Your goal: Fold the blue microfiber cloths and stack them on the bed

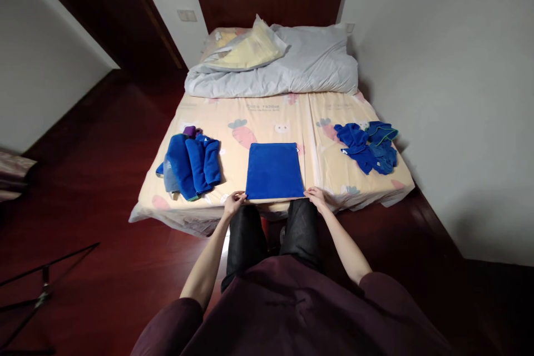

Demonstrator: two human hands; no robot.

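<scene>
Blue cloth [274,171]: spread flat and square at the near edge of the bed [267,117], about midway across, near hem right at the mattress edge.

Well beyond the cloth, bunched toward the headboard: grey duvet [308,67], with a yellowish pillow [250,50] tucked into its left part. Left of the cloth, a little apart from it: stack of folded blue cloths [194,164], with something purple showing at the back. Right of the cloth, further off: loose heap of unfolded blue cloths [369,144], crumpled, one with a green edge. Below the cloth's near edge: black trousers, then dark red floor [104,178].

Left hand [233,200] at the near left corner of the cloth, grip closed narrowly on that corner. Right hand [317,196] at the near right corner, grip likewise pinched on the fabric. Both forearms stretched out evenly, one either side of the cloth.

Judged from the lie of things: laying out and squaring a single cloth, no fold put into it yet; folded pieces on one side and unfolded on the other suggest folding one at a time. Calls next for an even hold on both near corners, carried toward the far edge so that hems meet without skew. Cannot tell whether the far corners lie fully smooth.
</scene>
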